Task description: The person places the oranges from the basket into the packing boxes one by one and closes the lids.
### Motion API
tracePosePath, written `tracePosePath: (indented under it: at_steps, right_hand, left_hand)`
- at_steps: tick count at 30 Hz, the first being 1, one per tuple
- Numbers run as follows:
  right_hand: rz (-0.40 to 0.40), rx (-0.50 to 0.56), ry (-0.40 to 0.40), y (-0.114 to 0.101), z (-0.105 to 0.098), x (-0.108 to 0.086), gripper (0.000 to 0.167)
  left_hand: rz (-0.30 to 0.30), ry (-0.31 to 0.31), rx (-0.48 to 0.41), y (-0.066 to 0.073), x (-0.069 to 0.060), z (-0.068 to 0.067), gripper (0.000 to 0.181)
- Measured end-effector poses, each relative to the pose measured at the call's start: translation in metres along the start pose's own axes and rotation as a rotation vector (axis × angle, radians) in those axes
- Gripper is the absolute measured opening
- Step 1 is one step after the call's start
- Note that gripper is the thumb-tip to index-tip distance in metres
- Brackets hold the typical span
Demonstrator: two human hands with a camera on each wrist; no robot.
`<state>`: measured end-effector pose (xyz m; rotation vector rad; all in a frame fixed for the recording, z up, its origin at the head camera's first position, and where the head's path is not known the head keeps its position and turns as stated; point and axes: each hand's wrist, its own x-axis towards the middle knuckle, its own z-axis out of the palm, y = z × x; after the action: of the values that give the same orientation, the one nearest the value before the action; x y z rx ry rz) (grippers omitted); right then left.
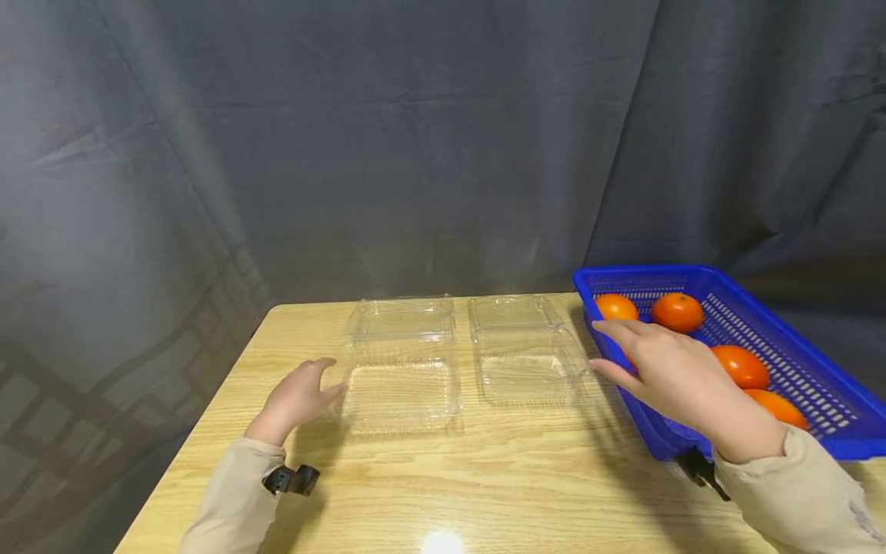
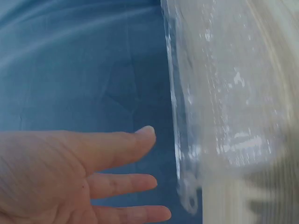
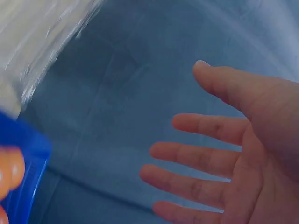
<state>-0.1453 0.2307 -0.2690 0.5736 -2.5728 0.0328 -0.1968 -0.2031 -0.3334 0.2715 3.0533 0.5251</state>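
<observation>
One clear box (image 1: 401, 385) lay open on the table (image 1: 484, 485), just beside the left hand (image 1: 298, 396). We saw that hand's thumb held apart from its fingers, gripping nothing. We saw the right hand (image 1: 674, 377) over the left edge of the blue basket (image 1: 782, 332), near orange fruits (image 1: 677, 312), straight fingers spread wide, holding nothing. Another open box (image 1: 529, 365) lay between the hands.

We see a plain blue basket (image 1: 644, 270) patterned with slots, bright orange fruit (image 1: 677, 312), colourless, clear containers (image 1: 400, 392), a pale yellow wood-grained table (image 1: 429, 481), beige sleeves (image 1: 796, 492) and a dark grey curtain (image 1: 415, 154), bluish in our wrist views.
</observation>
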Motion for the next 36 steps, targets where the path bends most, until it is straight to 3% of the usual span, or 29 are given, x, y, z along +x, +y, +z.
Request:
tracePosePath:
  at_steps: [5,10,19,25,36]
  right_hand:
    - [0.085,-0.020,-0.139,0.028,-0.005,0.009,0.045]
    - [0.140,-0.025,-0.273,0.053,0.000,0.019,0.047]
    - [0.185,-0.040,-0.419,0.077,0.012,0.028,0.057]
    - [0.226,-0.034,-0.499,0.090,0.021,0.033,0.071]
    - [0.179,0.121,-0.623,0.115,0.047,0.032,0.079]
  left_hand:
    - [-0.043,-0.083,-0.030,-0.010,0.001,-0.003,0.050]
    - [-0.076,-0.124,-0.079,-0.013,0.002,-0.004,0.046]
    - [-0.077,-0.122,-0.214,-0.018,0.003,0.001,0.041]
    - [-0.071,-0.103,-0.245,-0.021,0.004,0.003,0.039]
    - [-0.083,-0.111,-0.268,-0.023,0.007,0.003,0.038]
